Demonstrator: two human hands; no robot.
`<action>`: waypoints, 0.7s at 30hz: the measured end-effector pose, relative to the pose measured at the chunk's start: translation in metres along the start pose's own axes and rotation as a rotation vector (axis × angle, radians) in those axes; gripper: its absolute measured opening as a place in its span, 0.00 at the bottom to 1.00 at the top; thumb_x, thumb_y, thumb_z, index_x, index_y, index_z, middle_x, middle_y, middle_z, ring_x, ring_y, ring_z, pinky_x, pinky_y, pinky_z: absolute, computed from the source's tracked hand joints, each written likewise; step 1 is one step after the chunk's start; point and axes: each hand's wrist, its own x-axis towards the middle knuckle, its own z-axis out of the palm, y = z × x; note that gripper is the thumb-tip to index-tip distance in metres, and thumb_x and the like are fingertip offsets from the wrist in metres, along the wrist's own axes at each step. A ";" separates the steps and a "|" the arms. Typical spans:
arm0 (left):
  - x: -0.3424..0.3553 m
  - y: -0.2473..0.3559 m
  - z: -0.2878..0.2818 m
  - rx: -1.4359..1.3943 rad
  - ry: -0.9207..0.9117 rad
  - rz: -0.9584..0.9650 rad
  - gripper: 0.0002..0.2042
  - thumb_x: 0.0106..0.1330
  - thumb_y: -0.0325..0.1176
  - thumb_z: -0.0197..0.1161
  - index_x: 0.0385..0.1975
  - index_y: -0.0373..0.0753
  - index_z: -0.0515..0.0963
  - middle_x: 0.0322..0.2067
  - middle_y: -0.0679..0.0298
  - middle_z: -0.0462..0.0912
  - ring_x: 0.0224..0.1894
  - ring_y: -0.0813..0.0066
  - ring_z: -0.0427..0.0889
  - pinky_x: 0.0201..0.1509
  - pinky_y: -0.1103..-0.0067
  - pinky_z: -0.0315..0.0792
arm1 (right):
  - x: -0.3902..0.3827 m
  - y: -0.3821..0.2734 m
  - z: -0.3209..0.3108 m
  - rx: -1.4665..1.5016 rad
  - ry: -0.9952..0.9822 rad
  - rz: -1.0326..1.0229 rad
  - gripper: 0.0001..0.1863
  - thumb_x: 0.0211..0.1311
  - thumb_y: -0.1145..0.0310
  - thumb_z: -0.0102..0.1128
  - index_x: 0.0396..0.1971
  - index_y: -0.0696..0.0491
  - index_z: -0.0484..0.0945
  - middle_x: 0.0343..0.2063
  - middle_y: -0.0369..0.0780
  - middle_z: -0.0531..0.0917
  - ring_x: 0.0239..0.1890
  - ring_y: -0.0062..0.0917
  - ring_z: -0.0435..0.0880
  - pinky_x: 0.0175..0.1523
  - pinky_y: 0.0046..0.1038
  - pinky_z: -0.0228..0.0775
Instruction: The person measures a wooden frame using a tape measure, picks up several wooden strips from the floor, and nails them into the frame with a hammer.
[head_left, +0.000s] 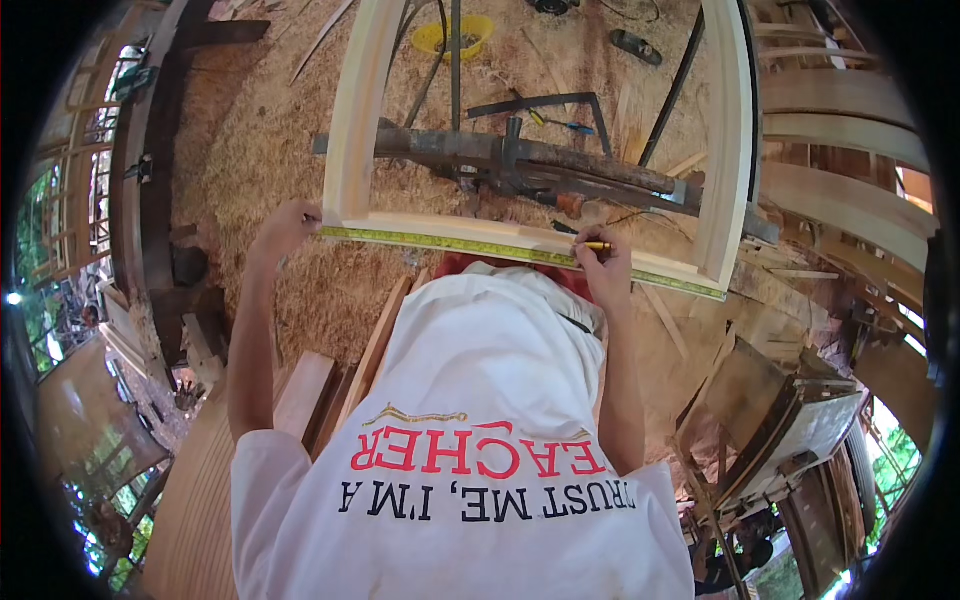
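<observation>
A pale wooden frame [540, 238] lies in front of me, its near rail running across just beyond my body. Along that rail's near edge stretches a yellow tape measure [460, 243], reaching past the right corner. My left hand [288, 232] is closed at the frame's near left corner, its fingertips pinching the tape's end. Over the right half of the rail, my right hand [606, 266] is closed around a short yellow pencil [597, 246]. That hand also touches the tape.
Inside the frame's opening show a metal clamp bar [440, 147], a dark carpenter's square [545, 100] and a screwdriver [568, 125]. A yellow bowl [478, 38] sits on the shavings-covered floor [240, 130]. Planks [850, 140] are stacked at right; another board [195, 500] lies at lower left.
</observation>
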 end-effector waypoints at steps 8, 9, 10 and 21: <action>0.012 -0.019 0.014 -0.056 0.012 0.053 0.10 0.65 0.21 0.68 0.45 0.31 0.86 0.35 0.54 0.88 0.38 0.68 0.85 0.43 0.69 0.77 | -0.003 -0.009 0.003 -0.147 0.023 -0.083 0.03 0.68 0.79 0.60 0.39 0.58 0.76 0.34 0.35 0.81 0.37 0.17 0.81 0.41 0.20 0.74; 0.009 -0.018 0.012 -0.084 0.012 0.050 0.10 0.65 0.23 0.68 0.45 0.33 0.86 0.34 0.52 0.88 0.36 0.65 0.86 0.42 0.68 0.77 | -0.005 -0.010 0.004 -0.151 0.022 -0.098 0.03 0.68 0.79 0.60 0.39 0.58 0.76 0.34 0.35 0.80 0.37 0.17 0.81 0.41 0.20 0.74; 0.007 -0.016 0.011 -0.097 0.018 0.049 0.10 0.65 0.25 0.68 0.46 0.34 0.86 0.34 0.51 0.88 0.35 0.62 0.86 0.41 0.66 0.77 | -0.006 -0.012 0.005 -0.124 0.036 -0.089 0.04 0.66 0.79 0.61 0.38 0.59 0.76 0.33 0.35 0.80 0.36 0.17 0.79 0.41 0.21 0.73; 0.002 -0.005 0.002 -0.078 0.041 0.163 0.11 0.62 0.26 0.69 0.44 0.34 0.87 0.35 0.49 0.88 0.38 0.54 0.88 0.43 0.64 0.77 | -0.006 -0.016 0.010 -0.055 0.042 -0.022 0.04 0.62 0.79 0.62 0.36 0.59 0.77 0.31 0.34 0.80 0.35 0.15 0.76 0.42 0.21 0.69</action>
